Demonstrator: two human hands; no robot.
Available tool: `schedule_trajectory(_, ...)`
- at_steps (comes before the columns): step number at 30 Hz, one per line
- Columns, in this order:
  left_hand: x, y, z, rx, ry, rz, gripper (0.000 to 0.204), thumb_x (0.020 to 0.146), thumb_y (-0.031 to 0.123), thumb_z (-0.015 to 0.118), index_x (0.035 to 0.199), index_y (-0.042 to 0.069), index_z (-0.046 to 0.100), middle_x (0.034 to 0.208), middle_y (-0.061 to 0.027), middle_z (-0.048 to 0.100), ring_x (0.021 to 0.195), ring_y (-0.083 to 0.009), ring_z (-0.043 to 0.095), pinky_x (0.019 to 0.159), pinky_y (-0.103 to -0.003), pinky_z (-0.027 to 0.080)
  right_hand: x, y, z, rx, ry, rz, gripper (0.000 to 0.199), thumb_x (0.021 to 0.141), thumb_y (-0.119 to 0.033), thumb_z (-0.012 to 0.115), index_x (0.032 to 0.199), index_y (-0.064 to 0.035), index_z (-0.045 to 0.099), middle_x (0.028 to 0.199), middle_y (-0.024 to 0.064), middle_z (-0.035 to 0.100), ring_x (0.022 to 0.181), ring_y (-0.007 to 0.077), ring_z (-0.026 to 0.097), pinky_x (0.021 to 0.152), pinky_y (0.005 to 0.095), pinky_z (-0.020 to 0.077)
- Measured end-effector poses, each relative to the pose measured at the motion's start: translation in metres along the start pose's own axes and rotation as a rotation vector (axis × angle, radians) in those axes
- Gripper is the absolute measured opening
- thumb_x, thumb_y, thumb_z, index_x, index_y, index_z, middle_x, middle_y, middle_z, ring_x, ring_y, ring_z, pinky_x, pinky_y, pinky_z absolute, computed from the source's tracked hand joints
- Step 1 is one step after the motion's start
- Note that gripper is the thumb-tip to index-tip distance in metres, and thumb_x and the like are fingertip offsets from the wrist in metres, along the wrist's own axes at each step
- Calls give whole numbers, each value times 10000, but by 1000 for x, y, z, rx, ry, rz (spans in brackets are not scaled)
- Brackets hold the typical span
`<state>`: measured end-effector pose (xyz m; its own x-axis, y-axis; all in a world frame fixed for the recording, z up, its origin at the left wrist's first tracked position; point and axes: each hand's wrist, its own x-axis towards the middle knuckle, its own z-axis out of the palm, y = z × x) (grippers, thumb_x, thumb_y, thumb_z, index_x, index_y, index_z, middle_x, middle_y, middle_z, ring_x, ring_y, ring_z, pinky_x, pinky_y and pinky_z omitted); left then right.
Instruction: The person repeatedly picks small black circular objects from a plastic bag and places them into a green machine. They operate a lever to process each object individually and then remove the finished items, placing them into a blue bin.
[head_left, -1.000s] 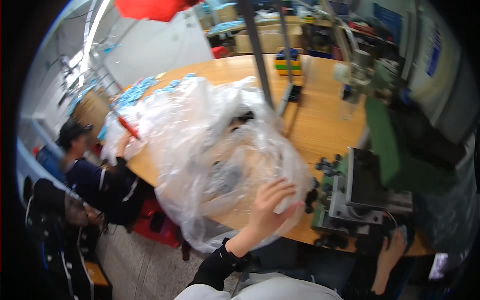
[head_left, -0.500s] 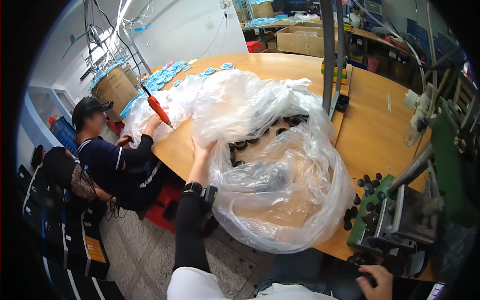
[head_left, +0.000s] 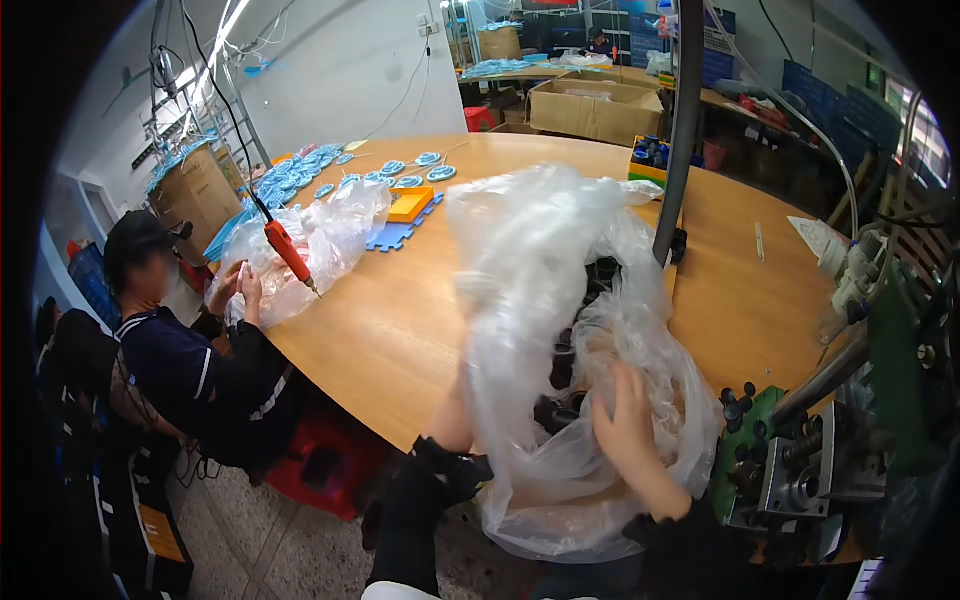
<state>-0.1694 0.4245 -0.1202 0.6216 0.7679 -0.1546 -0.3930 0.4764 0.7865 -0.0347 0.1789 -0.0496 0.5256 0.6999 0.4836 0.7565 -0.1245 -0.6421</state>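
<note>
A large clear plastic bag (head_left: pixel 560 250) lies crumpled on the round wooden table (head_left: pixel 400 320), with black ring-shaped parts (head_left: pixel 585 335) inside it. My left hand (head_left: pixel 458 400), in a black sleeve, reaches up under the bag's raised left fold and holds it up; plastic veils most of the fingers. My right hand (head_left: pixel 622 420) grips the bag's lower right side near the table's front edge, its fingers pressed into the film.
A seated person (head_left: pixel 170 350) at the left works with a red hanging screwdriver (head_left: pixel 285 250) beside a smaller plastic bag (head_left: pixel 330 235). Blue discs (head_left: pixel 300 170) and orange and blue foam tiles (head_left: pixel 410 208) lie beyond. A metal pole (head_left: pixel 685 130) stands behind my bag. A green machine (head_left: pixel 790 470) is at the right.
My right hand came up from beside the machine and took hold of the bag's right side. My left hand raised the left fold, so the bag stands taller and more bunched.
</note>
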Motion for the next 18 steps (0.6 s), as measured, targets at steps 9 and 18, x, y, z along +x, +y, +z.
schedule_trajectory(9, -72, 89, -56, -368, -158, 148, 644, 856, 416, 522, 1350, 49, 333, 1280, -141, 455, 1172, -291, 450, 972, -408, 380, 185, -3, 64, -509, 96, 3, 944, 642, -191, 760, 1383, -41, 194, 1441, 177, 200, 1283, 378, 282, 1027, 457, 298)
schedule_trajectory(18, -205, 17, -20, 602, 279, 339, 1109, 675, 369, 724, 1417, 12, -19, 1475, -187, 39, 1364, -289, 78, 1104, -400, 101, 254, 79, 140, 83, -163, 345, 524, 773, -248, 653, 1225, -65, 462, 1215, 188, 496, 1118, 277, 495, 891, 404, 418)
